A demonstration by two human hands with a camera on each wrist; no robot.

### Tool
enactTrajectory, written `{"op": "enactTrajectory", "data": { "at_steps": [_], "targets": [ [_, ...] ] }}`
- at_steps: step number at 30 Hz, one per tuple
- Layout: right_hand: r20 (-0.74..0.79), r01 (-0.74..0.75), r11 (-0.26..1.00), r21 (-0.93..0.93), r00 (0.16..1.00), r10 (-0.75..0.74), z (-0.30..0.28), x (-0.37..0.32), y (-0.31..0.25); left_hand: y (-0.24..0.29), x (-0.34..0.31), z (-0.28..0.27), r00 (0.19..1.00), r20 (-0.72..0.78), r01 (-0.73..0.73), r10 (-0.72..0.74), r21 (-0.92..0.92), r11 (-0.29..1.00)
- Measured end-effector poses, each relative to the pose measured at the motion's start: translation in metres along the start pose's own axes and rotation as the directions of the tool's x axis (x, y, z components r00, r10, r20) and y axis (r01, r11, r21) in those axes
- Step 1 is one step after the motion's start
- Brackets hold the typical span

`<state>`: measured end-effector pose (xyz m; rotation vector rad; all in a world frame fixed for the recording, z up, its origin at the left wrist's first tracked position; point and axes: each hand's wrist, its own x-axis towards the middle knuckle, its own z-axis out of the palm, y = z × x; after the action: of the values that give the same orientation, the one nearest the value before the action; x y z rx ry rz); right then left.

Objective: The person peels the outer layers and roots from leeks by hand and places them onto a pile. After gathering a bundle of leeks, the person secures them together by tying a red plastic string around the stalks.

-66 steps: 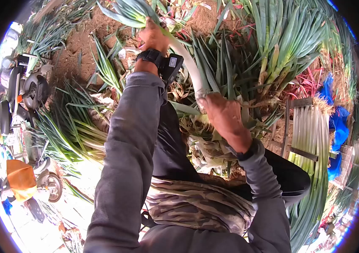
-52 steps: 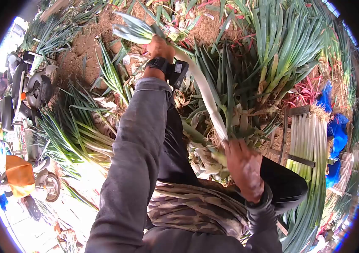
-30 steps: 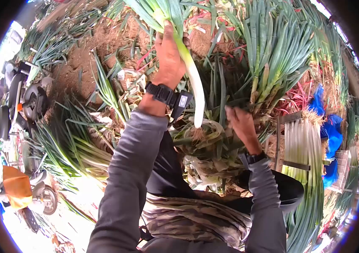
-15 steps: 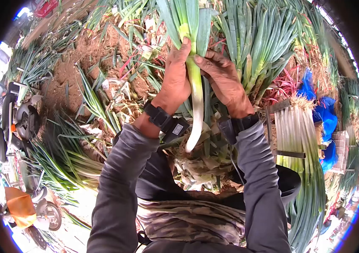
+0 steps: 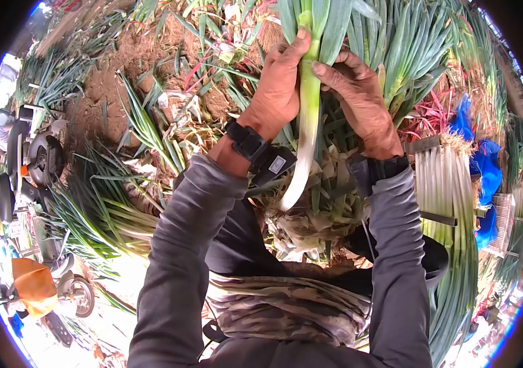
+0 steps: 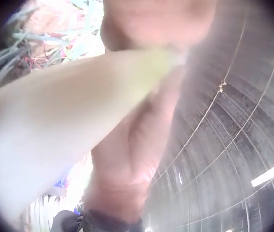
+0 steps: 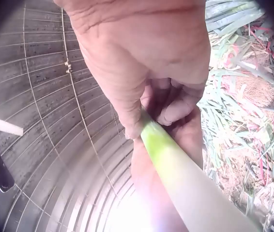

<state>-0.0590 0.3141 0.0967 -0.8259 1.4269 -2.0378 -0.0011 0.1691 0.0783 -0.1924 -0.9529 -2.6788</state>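
Over littered soil, right-hand fingers now pinch the leek too.

It's the leek in the middle, left hand on one side, right hand on the other, its root end over the peelings heap; out left, loose leeks, motorbikes beyond them; far right, a leek stack lies in the rack, plastic sheeting past it; up ahead, beyond the right hand, another leek bunch.
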Motion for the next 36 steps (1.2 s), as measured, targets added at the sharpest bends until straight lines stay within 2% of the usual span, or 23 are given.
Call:
{"op": "enactTrajectory", "data": {
  "at_steps": [3, 8, 10, 13, 16, 23, 26, 29, 31, 33, 34, 35, 36],
  "targets": [
    [0.032, -0.012, 0.997, 0.07, 0.999, 0.01, 0.001, 0.0, -0.005, 0.002, -0.004, 0.0, 0.999, 0.015, 0.042, -0.042, -0.028, 0.999],
    [0.009, 0.025, 0.978, -0.209, 1.0, -0.023, 0.004, -0.003, -0.014, 0.005, -0.004, 0.002, 0.999, 0.036, 0.029, -0.03, 0.004, 1.0],
    [-0.028, 0.041, 0.953, -0.299, 0.998, -0.052, 0.012, -0.008, -0.021, 0.003, -0.003, 0.011, 1.0, -0.021, -0.02, 0.02, 0.005, 1.0],
    [-0.07, 0.061, 0.928, -0.368, 0.993, -0.093, 0.01, -0.014, -0.016, 0.0, -0.004, 0.015, 0.998, -0.042, -0.036, 0.036, -0.001, 0.999],
    [-0.116, 0.103, 0.961, -0.258, 0.984, -0.136, 0.017, -0.016, -0.012, 0.004, -0.002, 0.005, 0.999, 0.024, 0.027, -0.027, -0.01, 1.0],
    [0.025, 0.059, 0.997, -0.045, 0.998, -0.057, 0.003, -0.004, -0.005, 0.009, -0.011, 0.01, 0.996, 0.054, 0.079, -0.075, -0.057, 0.995],
    [0.006, 0.041, 0.999, -0.021, 0.999, -0.041, -0.001, -0.004, -0.004, -0.003, -0.002, 0.0, 0.999, -0.025, 0.02, -0.022, -0.078, 0.997],
    [-0.016, 0.061, 0.998, -0.006, 0.998, -0.061, 0.003, -0.007, -0.006, -0.001, -0.003, 0.01, 0.997, 0.035, -0.059, 0.062, -0.072, 0.996],
    [0.025, 0.17, 0.973, -0.154, 0.985, -0.168, 0.023, -0.014, -0.003, -0.005, 0.001, 0.004, 0.993, -0.025, -0.116, 0.115, -0.005, 0.993],
    [-0.001, 0.183, 0.95, -0.252, 0.982, -0.19, 0.026, -0.015, -0.005, -0.005, 0.006, -0.002, 0.99, -0.018, -0.138, 0.14, 0.071, 0.988],
    [-0.045, 0.137, 0.951, -0.278, 0.987, -0.155, 0.022, -0.01, -0.008, -0.005, 0.007, 0.001, 0.978, -0.11, -0.169, 0.178, 0.089, 0.982],
    [-0.088, 0.089, 0.95, -0.301, 0.989, -0.121, 0.019, -0.006, -0.01, 0.0, 0.007, 0.0, 0.967, -0.11, -0.208, 0.229, 0.173, 0.963],
    [-0.064, 0.109, 0.987, -0.117, 0.991, -0.117, 0.022, -0.004, -0.013, 0.009, 0.005, -0.006, 0.989, -0.068, -0.121, 0.128, 0.102, 0.987]
  ]
}}
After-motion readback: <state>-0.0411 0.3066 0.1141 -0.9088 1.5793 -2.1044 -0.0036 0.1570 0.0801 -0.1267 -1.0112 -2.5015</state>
